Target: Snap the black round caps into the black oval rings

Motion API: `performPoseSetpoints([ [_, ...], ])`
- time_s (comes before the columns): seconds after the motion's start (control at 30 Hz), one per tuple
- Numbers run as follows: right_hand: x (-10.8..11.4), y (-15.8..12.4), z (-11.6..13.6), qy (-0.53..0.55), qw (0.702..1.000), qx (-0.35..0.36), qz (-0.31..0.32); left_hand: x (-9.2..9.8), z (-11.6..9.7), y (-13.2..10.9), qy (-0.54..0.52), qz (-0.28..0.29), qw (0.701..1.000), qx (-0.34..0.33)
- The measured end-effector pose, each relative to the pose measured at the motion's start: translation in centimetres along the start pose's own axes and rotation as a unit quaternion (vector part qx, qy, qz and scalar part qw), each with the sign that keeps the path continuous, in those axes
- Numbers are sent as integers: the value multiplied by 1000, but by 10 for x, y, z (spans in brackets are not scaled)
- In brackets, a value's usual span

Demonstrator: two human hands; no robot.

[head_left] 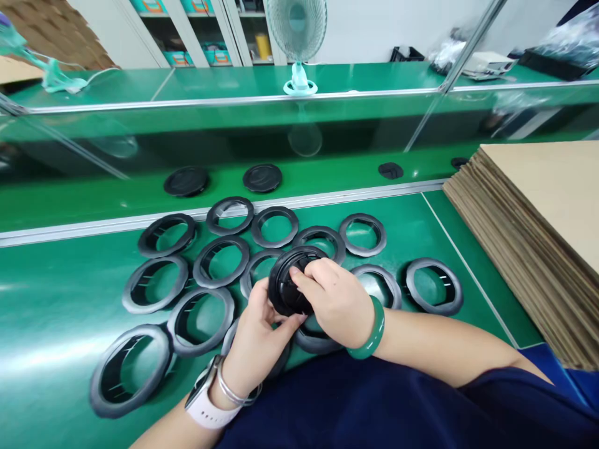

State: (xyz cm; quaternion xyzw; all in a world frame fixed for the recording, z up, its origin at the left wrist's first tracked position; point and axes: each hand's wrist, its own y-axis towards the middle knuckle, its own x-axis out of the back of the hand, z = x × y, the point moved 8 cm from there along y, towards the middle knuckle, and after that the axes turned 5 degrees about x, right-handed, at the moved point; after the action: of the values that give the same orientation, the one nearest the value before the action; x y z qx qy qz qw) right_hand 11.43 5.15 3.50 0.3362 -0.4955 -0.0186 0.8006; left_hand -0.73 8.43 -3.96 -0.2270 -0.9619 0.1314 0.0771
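A black round plastic part (279, 288) with a ridged rim is held up in front of my body, above the green bench. My left hand (259, 340) grips its lower left edge between thumb and fingers. My right hand (339, 302) is closed, with the thumb and curled fingers pressed into the recessed middle of the same part. Whether the right fingers pinch something small there is hidden. Below and around my hands lie several dark grey rings, among them one ring (203, 272) to the left and one ring (414, 290) to the right.
Brown cardboard sheets (524, 249) are stacked at the right. Behind the rings, black discs (262, 178) lie beyond a metal rail (116, 226). A pale green fan (299, 84) stands on the raised shelf (224, 81) at the back. Plastic-wrapped items (571, 47) sit at the far right.
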Motion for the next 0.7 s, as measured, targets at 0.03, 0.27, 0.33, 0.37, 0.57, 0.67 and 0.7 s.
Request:
performPoseSetpoints([
  [0.03, 0, 1, 1, 0, 1000, 9, 6, -1, 0, 0, -4, 3, 1000, 3],
  [0.27, 29, 4, -31, 117, 979, -83, -147, -2, 0, -2, -102, 10, 995, 12],
  [0.33, 16, 2, -49, 213, 957, -158, -118, -2, 0, -2, -96, 18, 995, 6],
  [0.37, 6, 2, -55, 262, 943, -185, -93, -2, 1, -2, -95, 27, 995, 2],
  [0.57, -20, -6, -58, 362, 897, -239, -82, 13, -4, 1, -33, -14, 999, -23],
  [0.67, -23, -7, -57, 379, 890, -244, -76, 15, -7, -1, 23, -39, 999, -17],
  [0.7, -23, -7, -57, 377, 891, -242, -71, 15, -8, -1, 31, -43, 998, -21],
])
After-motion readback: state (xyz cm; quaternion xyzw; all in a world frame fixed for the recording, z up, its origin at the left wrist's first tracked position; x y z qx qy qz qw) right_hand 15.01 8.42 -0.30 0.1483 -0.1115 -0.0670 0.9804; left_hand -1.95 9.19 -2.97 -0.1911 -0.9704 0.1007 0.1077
